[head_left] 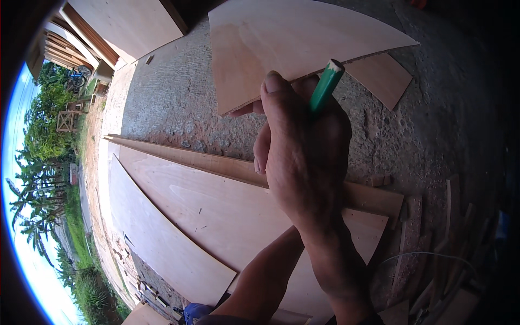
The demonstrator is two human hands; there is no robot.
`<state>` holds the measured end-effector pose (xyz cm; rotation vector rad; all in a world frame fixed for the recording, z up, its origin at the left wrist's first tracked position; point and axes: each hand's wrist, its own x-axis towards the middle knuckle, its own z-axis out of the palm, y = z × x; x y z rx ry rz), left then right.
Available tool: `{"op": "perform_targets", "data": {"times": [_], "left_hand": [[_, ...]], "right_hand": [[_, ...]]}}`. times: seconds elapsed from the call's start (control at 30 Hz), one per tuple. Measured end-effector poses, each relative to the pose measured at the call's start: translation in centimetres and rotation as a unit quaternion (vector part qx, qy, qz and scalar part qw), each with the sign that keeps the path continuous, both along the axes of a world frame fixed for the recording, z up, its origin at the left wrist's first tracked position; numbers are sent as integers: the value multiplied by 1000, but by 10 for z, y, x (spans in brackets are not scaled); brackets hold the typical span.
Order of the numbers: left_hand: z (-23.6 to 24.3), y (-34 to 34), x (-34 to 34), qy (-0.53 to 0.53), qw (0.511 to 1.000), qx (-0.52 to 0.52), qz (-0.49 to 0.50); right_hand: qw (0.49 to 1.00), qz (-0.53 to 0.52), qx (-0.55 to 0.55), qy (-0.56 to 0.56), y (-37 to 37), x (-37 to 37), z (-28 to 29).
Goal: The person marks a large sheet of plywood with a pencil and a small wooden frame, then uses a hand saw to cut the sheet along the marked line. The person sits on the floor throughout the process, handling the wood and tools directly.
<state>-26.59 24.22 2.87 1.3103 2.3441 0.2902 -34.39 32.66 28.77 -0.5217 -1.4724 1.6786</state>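
Note:
My right hand (300, 151) is closed on a green pencil (325, 86), which points up to the right. Its thumb lies by the near edge of a cut plywood piece (303, 32) with a curved side, at the top of the view. My left hand (244, 110) is mostly hidden behind the right, its forearm crossing beneath; fingertips show curled at that piece's edge, holding it. Below lie large pale plywood panels (206, 200) with a long curved edge and a brown board (368, 195) beneath.
A smaller plywood offcut (387, 81) lies on rough concrete (162, 97). Leaning sheets (130, 24) stand at the upper left, with a bicycle (77, 76) and plants (38, 135) outside beyond. Wood strips (452, 211) and a thin cable (433, 253) lie at lower right.

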Motion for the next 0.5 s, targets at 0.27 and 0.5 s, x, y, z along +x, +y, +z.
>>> {"op": "perform_targets", "data": {"times": [0.27,0.5], "left_hand": [[-2,-3,3,24,999,26,5],[-42,-10,17,88,993,66,44]], "right_hand": [[999,11,46,-8,4,9,0],[999,27,-24,6,3,-1,13]]}}
